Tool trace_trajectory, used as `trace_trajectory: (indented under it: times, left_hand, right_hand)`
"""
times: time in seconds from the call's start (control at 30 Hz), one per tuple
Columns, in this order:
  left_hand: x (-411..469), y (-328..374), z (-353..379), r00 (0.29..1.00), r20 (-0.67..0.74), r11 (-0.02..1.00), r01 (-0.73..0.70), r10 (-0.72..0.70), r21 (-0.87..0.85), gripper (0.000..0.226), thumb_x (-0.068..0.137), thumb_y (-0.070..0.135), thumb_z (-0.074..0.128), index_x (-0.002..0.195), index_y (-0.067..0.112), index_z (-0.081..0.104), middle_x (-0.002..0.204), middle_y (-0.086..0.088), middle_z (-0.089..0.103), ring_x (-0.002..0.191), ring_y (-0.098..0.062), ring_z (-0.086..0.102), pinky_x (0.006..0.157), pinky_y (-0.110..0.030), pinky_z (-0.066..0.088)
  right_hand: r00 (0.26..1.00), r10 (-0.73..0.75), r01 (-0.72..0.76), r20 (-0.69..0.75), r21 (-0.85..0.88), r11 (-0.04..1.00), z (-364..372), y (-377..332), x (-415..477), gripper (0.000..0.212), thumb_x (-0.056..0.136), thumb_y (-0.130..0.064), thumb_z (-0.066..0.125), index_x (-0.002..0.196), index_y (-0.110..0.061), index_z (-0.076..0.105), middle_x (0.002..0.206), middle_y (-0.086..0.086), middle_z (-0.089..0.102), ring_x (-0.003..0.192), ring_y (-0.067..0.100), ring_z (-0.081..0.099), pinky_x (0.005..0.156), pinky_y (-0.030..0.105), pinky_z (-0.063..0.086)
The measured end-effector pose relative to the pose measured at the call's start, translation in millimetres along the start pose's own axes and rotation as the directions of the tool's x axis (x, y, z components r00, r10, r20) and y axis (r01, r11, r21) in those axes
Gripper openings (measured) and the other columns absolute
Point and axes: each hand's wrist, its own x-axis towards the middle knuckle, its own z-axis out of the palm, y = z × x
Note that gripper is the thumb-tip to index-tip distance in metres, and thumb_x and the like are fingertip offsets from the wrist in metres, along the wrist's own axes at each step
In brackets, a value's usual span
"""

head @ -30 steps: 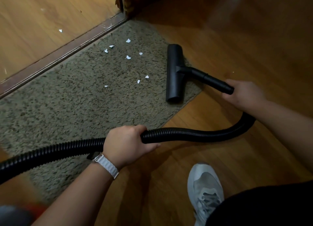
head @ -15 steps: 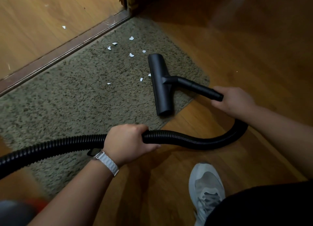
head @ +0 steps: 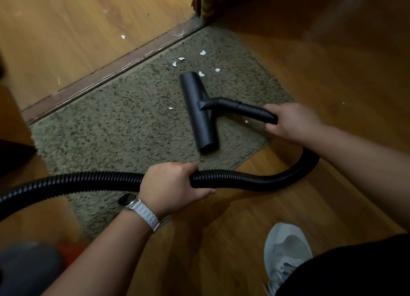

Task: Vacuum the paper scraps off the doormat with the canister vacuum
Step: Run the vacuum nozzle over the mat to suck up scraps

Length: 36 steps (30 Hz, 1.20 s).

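A speckled grey-green doormat (head: 124,127) lies on the wooden floor along a threshold strip. Several white paper scraps (head: 202,52) dot its far end, and one scrap (head: 170,108) lies just left of the nozzle. The black T-shaped vacuum nozzle (head: 198,111) rests flat on the mat. My right hand (head: 290,120) grips the nozzle's tube where it joins the hose. My left hand (head: 170,184), with a white watch strap on the wrist, grips the ribbed black hose (head: 255,180), which loops from the tube back to the lower left.
A brown threshold strip (head: 111,74) borders the mat's far side, with a single scrap (head: 122,37) on the lighter floor beyond. A door frame corner (head: 204,5) stands at the top. My grey sneaker (head: 286,251) is at the lower right. A blurred grey and red shape (head: 33,267) fills the lower left.
The nozzle has slid left across the mat, onto the scraps. Two scraps that lay in its path no longer show. Both hands keep their grips.
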Motion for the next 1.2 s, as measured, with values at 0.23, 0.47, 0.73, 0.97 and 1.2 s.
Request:
trace_trajectory:
  times: [0.23,0.47,0.73,0.97,1.2]
  left_hand:
    - [-10,-2,-4,1.0,0.005,1.0,-0.013,0.013,0.018,0.065,0.068,0.089,0.036,0.078,0.031,0.064,0.063,0.013,0.06,0.062,-0.008,0.061,0.049,-0.025,0.035]
    - [-10,3,-2,0.999,-0.036,1.0,-0.004,0.004,-0.001,0.068,0.065,0.089,0.037,0.077,0.028,0.064,0.063,0.009,0.063,0.063,-0.013,0.065,0.05,-0.026,0.042]
    - [-2,13,0,0.998,-0.01,0.998,-0.061,0.061,-0.032,0.067,0.065,0.089,0.038,0.077,0.029,0.065,0.06,0.009,0.061,0.06,-0.014,0.064,0.049,-0.025,0.041]
    - [1,30,6,0.992,0.028,0.991,-0.121,0.123,-0.049,0.066,0.067,0.088,0.042,0.086,0.03,0.068,0.067,0.009,0.065,0.067,-0.013,0.065,0.055,-0.027,0.048]
    - [1,24,5,0.993,0.043,0.993,-0.111,0.112,-0.028,0.068,0.066,0.09,0.041,0.087,0.03,0.065,0.069,0.007,0.065,0.07,-0.016,0.066,0.056,-0.029,0.047]
  right_hand:
    - [0.999,-0.031,0.03,-0.019,-0.066,0.997,-7,-12,-2,0.035,0.093,-0.038,0.058,0.127,-0.035,0.053,0.085,-0.002,0.058,0.075,0.023,0.058,0.053,0.03,0.046]
    - [0.99,0.144,-0.144,0.001,0.009,0.99,-10,26,-30,0.026,0.094,-0.034,0.06,0.12,-0.034,0.058,0.075,-0.005,0.058,0.062,0.013,0.053,0.047,0.027,0.037]
    - [0.952,0.305,-0.307,0.035,0.078,0.948,-9,67,-83,0.031,0.094,-0.035,0.059,0.125,-0.035,0.059,0.073,-0.002,0.06,0.061,0.015,0.056,0.046,0.028,0.037]
    - [0.93,0.352,-0.353,0.104,-0.008,0.936,-6,77,-114,0.045,0.095,-0.038,0.06,0.139,-0.034,0.052,0.082,-0.006,0.058,0.065,0.008,0.051,0.047,0.028,0.036]
    - [0.969,0.238,-0.234,0.067,-0.052,0.971,-3,54,-98,0.037,0.095,-0.038,0.059,0.13,-0.03,0.056,0.087,-0.002,0.06,0.071,0.017,0.054,0.052,0.029,0.043]
